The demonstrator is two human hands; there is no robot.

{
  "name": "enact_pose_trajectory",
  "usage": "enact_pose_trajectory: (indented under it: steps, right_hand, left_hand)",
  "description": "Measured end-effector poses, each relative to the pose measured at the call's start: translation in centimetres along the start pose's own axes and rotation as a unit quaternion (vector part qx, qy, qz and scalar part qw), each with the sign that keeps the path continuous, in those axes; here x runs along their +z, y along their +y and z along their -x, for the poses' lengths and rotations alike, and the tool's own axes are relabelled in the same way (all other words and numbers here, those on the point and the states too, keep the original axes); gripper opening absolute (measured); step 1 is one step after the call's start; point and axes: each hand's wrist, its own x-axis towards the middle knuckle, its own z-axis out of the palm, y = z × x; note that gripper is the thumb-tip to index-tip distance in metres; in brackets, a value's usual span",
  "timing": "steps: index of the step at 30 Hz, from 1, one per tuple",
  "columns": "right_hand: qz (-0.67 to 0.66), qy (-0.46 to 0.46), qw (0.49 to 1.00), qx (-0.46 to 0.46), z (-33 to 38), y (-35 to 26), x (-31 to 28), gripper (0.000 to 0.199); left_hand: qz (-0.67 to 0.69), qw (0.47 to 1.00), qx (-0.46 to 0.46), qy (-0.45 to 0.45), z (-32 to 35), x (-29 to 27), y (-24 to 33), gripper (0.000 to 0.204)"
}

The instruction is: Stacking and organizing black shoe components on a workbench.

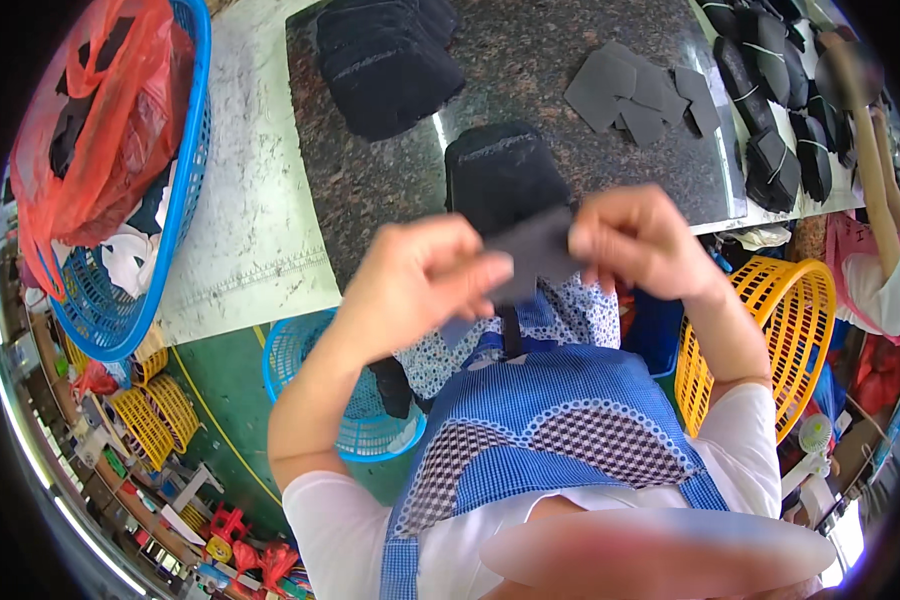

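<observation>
Between my two hands I hold up a small dark grey flat piece (530, 258), just past the near edge of the stone slab. My left hand (425, 283) pinches its left end between thumb and fingers. At the other end my right hand (642, 243) grips the upper corner, fingers curled. Right behind the piece lies a black fabric stack (502, 175) with a curved top edge, partly covered by it. Farther off, several similar black pieces (385, 75) overlap in a pile. To the right, a loose heap of grey cut pieces (642, 92) rests on the slab.
Bundles of black pieces tied with string (770, 165) line the right side. A blue basket (185, 220) with a red plastic bag (120, 150) stands at the left. Below the table are a light-blue basket (375, 435) and a yellow basket (820, 300). Another person's arm (875, 190) shows far right.
</observation>
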Motion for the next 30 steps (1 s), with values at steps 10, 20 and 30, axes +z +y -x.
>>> enact_pose_trajectory:
  steps: [10,20,30]
  right_hand:
    - [0.198,0.12,0.973,-0.005,-4.4,0.2,-0.6,0.029]
    - [0.441,0.127,0.879,-0.126,-6.0,-0.4,-2.0,0.036]
    - [0.608,0.066,0.54,-0.578,-18.1,-3.9,-1.1,0.03]
  left_hand:
    - [-0.033,0.995,0.018,0.088,-5.1,-1.3,-1.3,0.033]
    - [-0.541,0.702,0.445,0.13,-4.5,0.5,-3.4,0.057]
    - [-0.398,0.792,0.414,0.208,-1.7,-2.9,-4.5,0.047]
